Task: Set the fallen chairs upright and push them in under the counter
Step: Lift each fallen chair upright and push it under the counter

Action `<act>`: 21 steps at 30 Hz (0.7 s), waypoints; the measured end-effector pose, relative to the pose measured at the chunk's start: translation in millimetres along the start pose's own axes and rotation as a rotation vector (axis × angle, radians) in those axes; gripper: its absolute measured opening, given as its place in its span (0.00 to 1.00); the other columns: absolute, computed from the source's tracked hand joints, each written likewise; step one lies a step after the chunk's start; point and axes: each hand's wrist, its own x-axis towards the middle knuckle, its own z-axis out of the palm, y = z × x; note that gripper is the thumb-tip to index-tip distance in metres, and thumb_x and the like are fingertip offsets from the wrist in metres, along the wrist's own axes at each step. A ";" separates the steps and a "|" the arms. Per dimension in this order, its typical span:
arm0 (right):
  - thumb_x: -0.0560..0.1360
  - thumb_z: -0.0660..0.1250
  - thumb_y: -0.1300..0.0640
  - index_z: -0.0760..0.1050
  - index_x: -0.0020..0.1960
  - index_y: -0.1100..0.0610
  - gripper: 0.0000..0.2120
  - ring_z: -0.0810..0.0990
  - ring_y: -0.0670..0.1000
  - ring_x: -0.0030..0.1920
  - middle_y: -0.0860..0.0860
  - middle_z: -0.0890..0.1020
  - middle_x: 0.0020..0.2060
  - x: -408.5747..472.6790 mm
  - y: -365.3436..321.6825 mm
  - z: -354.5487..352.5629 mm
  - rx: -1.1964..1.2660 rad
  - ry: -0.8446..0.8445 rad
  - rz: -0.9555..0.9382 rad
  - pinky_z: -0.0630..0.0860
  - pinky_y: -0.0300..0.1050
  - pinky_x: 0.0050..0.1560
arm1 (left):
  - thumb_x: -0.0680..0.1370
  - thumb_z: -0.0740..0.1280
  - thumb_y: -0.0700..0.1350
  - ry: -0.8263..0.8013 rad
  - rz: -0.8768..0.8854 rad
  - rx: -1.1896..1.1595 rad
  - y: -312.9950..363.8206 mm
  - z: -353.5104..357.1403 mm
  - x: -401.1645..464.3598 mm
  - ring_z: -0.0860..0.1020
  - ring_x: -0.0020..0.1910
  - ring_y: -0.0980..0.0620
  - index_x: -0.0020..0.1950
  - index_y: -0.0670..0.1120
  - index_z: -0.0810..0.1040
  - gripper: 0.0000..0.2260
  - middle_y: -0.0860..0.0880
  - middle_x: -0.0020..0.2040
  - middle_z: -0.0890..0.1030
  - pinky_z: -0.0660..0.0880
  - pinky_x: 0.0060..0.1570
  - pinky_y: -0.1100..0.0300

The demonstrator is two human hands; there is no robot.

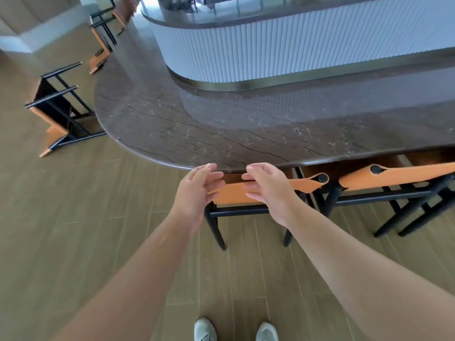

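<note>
An upright chair (231, 194) with a black frame and an orange leather backrest stands in front of me, tucked under the dark marble counter (197, 124). My left hand (197, 190) and my right hand (268, 188) hover at the backrest's top edge, fingers loosely curved, holding nothing. A second upright chair (394, 177) stands under the counter to the right. A fallen chair (57, 109) lies on its side on the floor at the counter's left end. Another fallen chair (103, 38) lies farther back along the counter.
The counter curves round a white ribbed bar base (270, 52) with a brass plinth. Wood-look tile floor (73, 217) spreads to the left and toward me. My shoes (236, 329) show at the bottom edge.
</note>
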 end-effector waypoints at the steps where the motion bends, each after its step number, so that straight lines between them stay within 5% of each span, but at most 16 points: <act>1: 0.79 0.65 0.50 0.78 0.54 0.48 0.06 0.85 0.46 0.48 0.47 0.85 0.50 -4.6 -2.9 8.4 0.033 -0.019 0.005 0.81 0.44 0.49 | 0.74 0.66 0.53 0.005 0.007 -0.034 3.5 -4.3 -3.8 0.84 0.46 0.52 0.55 0.50 0.81 0.13 0.49 0.49 0.86 0.73 0.47 0.54; 5: 0.78 0.65 0.50 0.79 0.55 0.50 0.08 0.85 0.48 0.49 0.49 0.85 0.50 -22.3 -16.3 47.9 0.085 -0.059 -0.004 0.81 0.46 0.50 | 0.70 0.68 0.53 0.047 0.028 -0.150 17.3 -34.2 -20.2 0.83 0.45 0.50 0.57 0.47 0.81 0.18 0.47 0.49 0.85 0.77 0.49 0.52; 10: 0.79 0.65 0.53 0.79 0.54 0.52 0.07 0.85 0.49 0.47 0.52 0.85 0.51 -40.0 -28.8 104.8 0.058 -0.116 -0.017 0.81 0.41 0.43 | 0.69 0.66 0.54 0.091 0.077 -0.174 30.7 -94.7 -41.5 0.83 0.43 0.53 0.59 0.46 0.80 0.21 0.49 0.47 0.85 0.76 0.40 0.60; 21: 0.79 0.65 0.55 0.79 0.54 0.54 0.06 0.84 0.48 0.44 0.52 0.84 0.49 -67.6 -33.9 292.9 0.007 -0.234 -0.036 0.81 0.44 0.46 | 0.73 0.64 0.52 0.132 0.189 -0.202 69.3 -278.3 -56.6 0.82 0.44 0.52 0.46 0.56 0.85 0.10 0.48 0.48 0.85 0.74 0.41 0.59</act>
